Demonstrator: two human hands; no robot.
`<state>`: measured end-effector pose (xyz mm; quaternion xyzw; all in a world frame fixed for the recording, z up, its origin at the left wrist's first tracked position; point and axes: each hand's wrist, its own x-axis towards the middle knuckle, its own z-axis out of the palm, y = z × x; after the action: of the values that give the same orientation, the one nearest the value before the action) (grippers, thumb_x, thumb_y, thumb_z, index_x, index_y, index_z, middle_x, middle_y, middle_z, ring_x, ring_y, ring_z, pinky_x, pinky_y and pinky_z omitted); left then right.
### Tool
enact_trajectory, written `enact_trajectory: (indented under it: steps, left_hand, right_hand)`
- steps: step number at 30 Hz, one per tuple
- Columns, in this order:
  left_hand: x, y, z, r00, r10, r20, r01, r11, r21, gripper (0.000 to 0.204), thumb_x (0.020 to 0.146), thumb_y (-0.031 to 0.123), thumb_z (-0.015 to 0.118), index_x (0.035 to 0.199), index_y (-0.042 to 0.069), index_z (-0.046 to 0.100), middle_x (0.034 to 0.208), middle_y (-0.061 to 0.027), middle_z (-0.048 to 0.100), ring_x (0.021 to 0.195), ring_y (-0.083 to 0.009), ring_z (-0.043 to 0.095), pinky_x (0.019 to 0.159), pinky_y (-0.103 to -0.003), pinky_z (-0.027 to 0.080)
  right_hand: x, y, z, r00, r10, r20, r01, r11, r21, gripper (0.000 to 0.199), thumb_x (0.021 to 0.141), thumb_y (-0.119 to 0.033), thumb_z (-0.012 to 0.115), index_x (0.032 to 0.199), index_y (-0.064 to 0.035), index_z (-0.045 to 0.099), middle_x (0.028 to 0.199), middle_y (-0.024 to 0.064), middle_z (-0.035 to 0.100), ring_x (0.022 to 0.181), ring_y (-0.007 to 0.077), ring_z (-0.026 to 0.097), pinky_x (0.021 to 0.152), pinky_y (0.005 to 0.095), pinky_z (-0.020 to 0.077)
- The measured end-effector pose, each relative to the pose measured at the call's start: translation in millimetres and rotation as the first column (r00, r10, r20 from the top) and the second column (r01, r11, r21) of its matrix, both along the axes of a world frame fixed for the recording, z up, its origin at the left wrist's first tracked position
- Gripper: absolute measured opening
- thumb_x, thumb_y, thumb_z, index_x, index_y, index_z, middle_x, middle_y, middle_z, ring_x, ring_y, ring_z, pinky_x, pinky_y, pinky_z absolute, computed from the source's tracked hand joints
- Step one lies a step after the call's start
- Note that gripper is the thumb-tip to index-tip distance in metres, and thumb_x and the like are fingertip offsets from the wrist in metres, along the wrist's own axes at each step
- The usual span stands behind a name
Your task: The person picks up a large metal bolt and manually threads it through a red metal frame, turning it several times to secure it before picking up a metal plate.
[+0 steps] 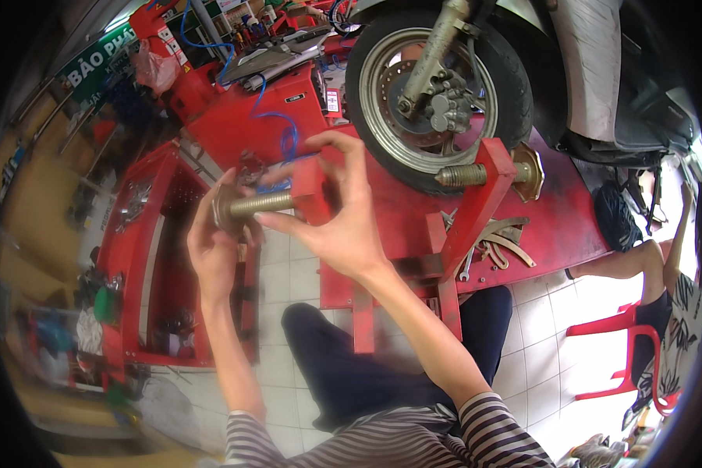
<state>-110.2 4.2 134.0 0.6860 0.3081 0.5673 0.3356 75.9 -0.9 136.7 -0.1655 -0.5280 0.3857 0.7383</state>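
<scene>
My striped sleeves sit closest, at the bottom edge, with my two forearms rising from them over my dark trousers. My left hand (214, 234) is curled around the wide round end of a threaded bolt (261, 204), fingers wrapped behind it so I cannot see the whole head. My right hand (339, 210) is half closed, thumb and fingers pinching the red clamp block (313, 189) that the bolt runs into; the palm hides the block's far side. Both are held up in front of me, left of the wheel stand. I count two such threaded bolts: the one I hold and a second (462, 175) passing through the red upright (483, 195) against the scooter's front wheel (437, 93). One wheel shows; the scooter body is cut off at the top edge. Several flat spanners (501, 243) lie on the red lift platform (569, 226), partly hidden by the upright, so I cannot count them. One red tool cart (144, 257) stands left, its contents blurred. Another person sits at the right edge on a red plastic chair (628, 355), mostly cropped.
</scene>
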Motion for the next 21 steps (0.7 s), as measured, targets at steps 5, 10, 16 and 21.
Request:
enact_trajectory:
  steps: [5, 10, 16, 21]
  left_hand:
    - [2, -3, 4, 0.997, 0.069, -0.041, -0.07, 0.998, -0.01, 0.098, 0.079, 0.07, 0.063, 0.141, -0.003, 0.044, 0.123, -0.011, 0.059, 0.101, -0.016, 0.062, 0.073, -0.025, 0.053]
    - [5, -6, 9, 0.995, 0.006, -0.098, -0.01, 0.999, -0.047, 0.087, 0.086, 0.063, 0.06, 0.138, -0.005, 0.045, 0.133, -0.015, 0.055, 0.116, -0.0213, 0.059, 0.086, -0.032, 0.055]
    - [3, 3, -2, 0.998, 0.058, -0.038, -0.059, 0.998, -0.036, 0.081, 0.09, 0.064, 0.051, 0.129, -0.007, 0.052, 0.109, -0.0134, 0.064, 0.09, -0.0172, 0.065, 0.066, -0.028, 0.055]
    - [-12, 4, 10, 0.985, -0.153, -0.082, 0.136, 0.974, -0.182, 0.068, 0.097, 0.058, 0.043, 0.125, -0.003, 0.056, 0.107, -0.0106, 0.067, 0.094, -0.0161, 0.064, 0.078, -0.032, 0.053]
  right_hand:
    - [2, 2, -6, 0.993, -0.099, 0.066, 0.104, 0.991, -0.082, 0.073, 0.068, -0.014, 0.091, 0.119, -0.0063, 0.039, 0.098, 0.0093, 0.059, 0.086, 0.018, 0.066, 0.085, 0.0358, 0.0528]
    - [3, -1, -4, 0.973, -0.186, 0.139, 0.2, 0.975, -0.094, 0.071, 0.069, -0.015, 0.09, 0.118, -0.0054, 0.038, 0.097, 0.0093, 0.061, 0.083, 0.019, 0.066, 0.081, 0.0359, 0.0528]
    - [7, -2, 1, 0.983, -0.116, 0.14, 0.119, 0.993, -0.018, 0.072, 0.073, -0.012, 0.087, 0.122, -0.0073, 0.034, 0.097, 0.013, 0.07, 0.093, 0.0181, 0.069, 0.083, 0.0323, 0.054]
    - [8, 1, -2, 0.978, -0.113, 0.176, 0.122, 0.992, -0.038, 0.069, 0.074, -0.009, 0.086, 0.122, -0.007, 0.036, 0.094, 0.0118, 0.071, 0.091, 0.0175, 0.07, 0.082, 0.032, 0.0548]
